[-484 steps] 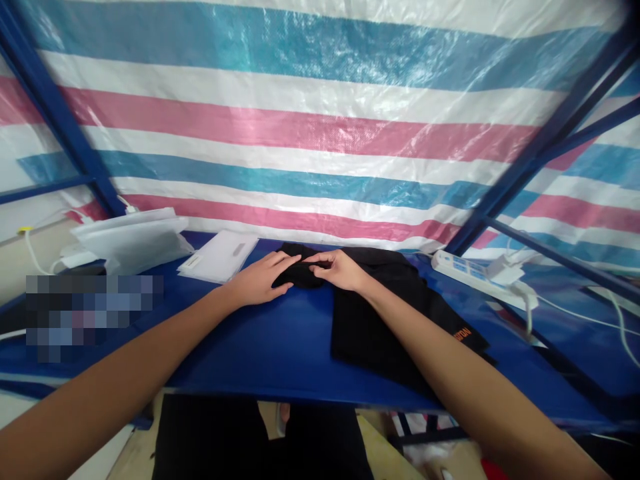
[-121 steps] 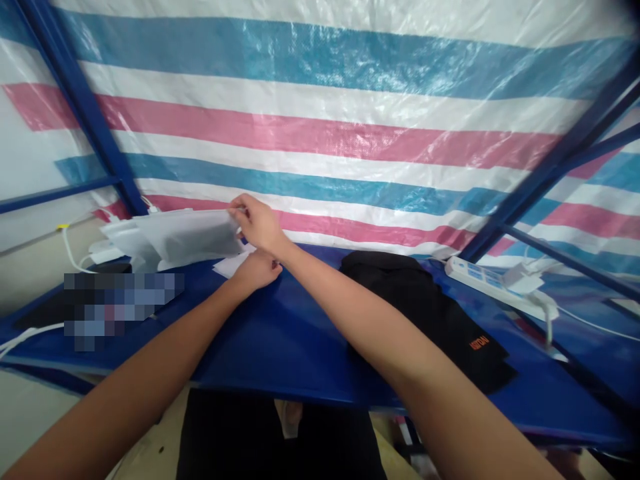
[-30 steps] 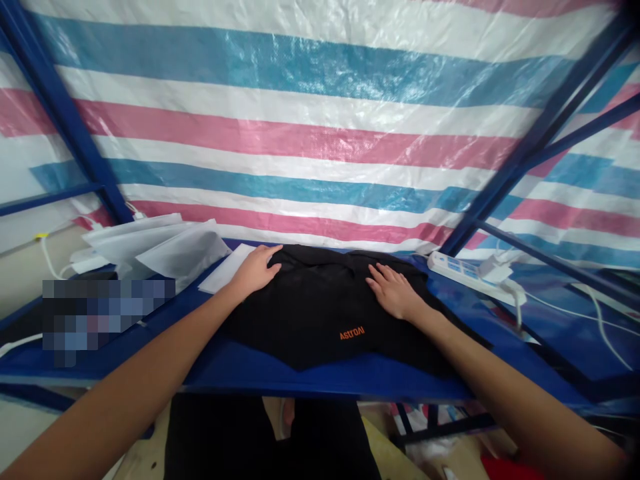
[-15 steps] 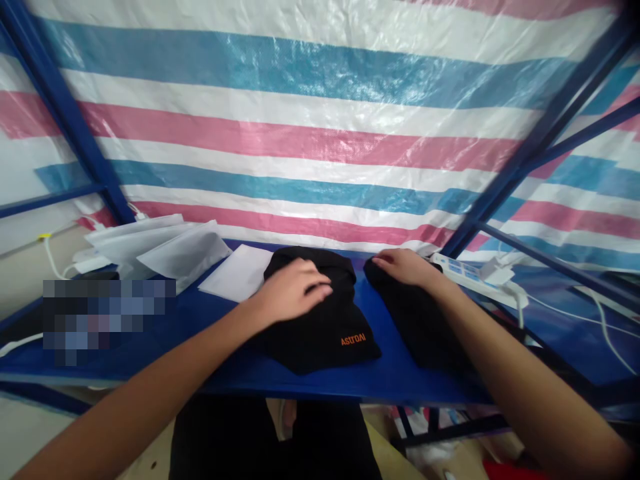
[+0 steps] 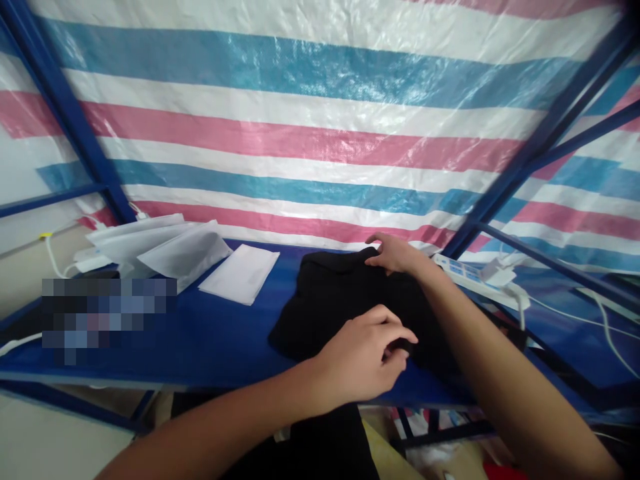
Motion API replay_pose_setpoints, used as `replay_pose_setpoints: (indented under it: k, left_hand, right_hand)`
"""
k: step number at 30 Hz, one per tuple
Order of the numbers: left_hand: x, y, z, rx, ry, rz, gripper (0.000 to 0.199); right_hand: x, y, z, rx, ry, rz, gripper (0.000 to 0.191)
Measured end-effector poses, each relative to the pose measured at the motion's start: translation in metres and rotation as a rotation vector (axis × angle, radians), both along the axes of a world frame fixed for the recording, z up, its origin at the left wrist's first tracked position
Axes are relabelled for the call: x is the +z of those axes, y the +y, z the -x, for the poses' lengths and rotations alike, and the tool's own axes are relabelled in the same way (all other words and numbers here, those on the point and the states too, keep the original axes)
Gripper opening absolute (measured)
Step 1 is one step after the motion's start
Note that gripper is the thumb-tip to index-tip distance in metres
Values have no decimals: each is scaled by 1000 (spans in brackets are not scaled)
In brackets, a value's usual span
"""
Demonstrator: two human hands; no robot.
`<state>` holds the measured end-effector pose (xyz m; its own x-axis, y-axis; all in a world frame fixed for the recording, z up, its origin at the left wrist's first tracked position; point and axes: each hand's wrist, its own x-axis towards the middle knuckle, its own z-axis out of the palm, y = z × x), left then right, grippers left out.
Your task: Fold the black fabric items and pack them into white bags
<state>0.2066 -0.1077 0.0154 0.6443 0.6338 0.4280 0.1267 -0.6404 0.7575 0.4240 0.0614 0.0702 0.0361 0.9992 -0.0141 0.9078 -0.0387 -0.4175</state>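
The cloth (image 5: 325,300) has shifted right, seemingly into one pile, the left hand (image 5: 370,353) curled over it, grip unclear, the right hand (image 5: 399,256) apart, half-spread at its far edge.

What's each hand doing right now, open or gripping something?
Left hand: curled over the black cloth; grip cannot be told.
Right hand: partly open, at the black cloth's far edge.

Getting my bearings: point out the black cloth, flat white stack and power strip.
Black cloth (image 5: 343,292), head view: middle of its visible top.
Flat white stack (image 5: 240,273), head view: its upper face.
Power strip (image 5: 475,278), head view: midway along its body.
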Motion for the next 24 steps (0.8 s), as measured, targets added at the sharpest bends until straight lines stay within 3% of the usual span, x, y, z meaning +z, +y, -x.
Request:
replay_pose_setpoints:
  k: [3,6,8,11,13,15,17,20,24]
  left_hand:
    - [8,-9,12,21,-194,204,33]
    - [6,-9,45,225,-216,202,27]
    - [-5,-4,73,451,-157,144,33]
    - [-30,2,110,740,58,39,38]
    - [-44,4,124,794,214,-17,35]
    - [-49,4,127,797,283,-90,23]
    - [-43,4,120,784,262,-199,6]
    - [-28,1,103,612,249,-326,33]
    - [-28,-11,81,315,402,-248,54]
  right_hand:
    - [22,6,2,89,-16,-132,74]
    - [18,20,31,247,189,-247,69]
    - [-1,30,59,319,399,-228,65]
    - [-44,37,95,421,638,-89,55]
    - [-71,35,108,497,691,-78,39]
    - [-87,29,108,549,675,-189,29]
    - [-89,22,100,574,589,-345,27]
    - [-82,18,84,577,373,-527,28]
    - [-87,25,73,615,213,-488,36]
